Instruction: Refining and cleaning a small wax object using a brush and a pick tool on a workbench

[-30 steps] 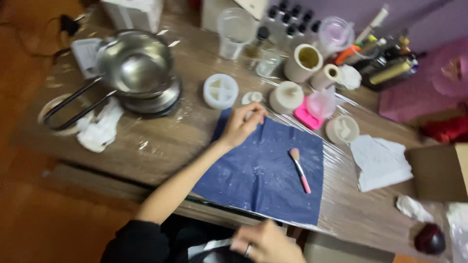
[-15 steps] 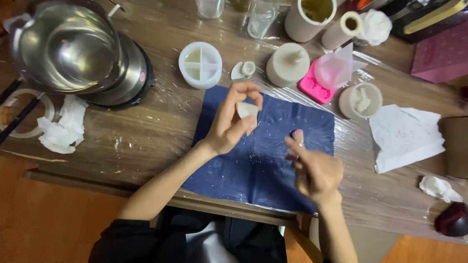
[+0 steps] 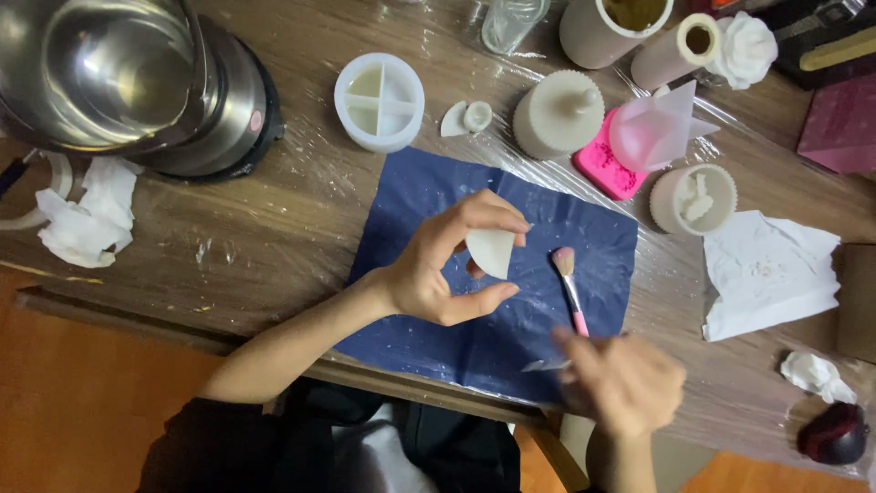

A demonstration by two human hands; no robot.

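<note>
White wedge (image 3: 491,251) pinched in left hand (image 3: 438,269) grip; pink brush (image 3: 570,292) grasped by blurred right hand (image 3: 620,379), handle end hidden.

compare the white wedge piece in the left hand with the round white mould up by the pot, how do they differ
The wedge piece is a single quarter-round slice; the round mould is a full circle split into four compartments. The wedge piece is pinched above the blue sheet by the left hand; the round mould lies flat on the table, untouched. The wedge piece is far smaller. Both are whitish.
</note>
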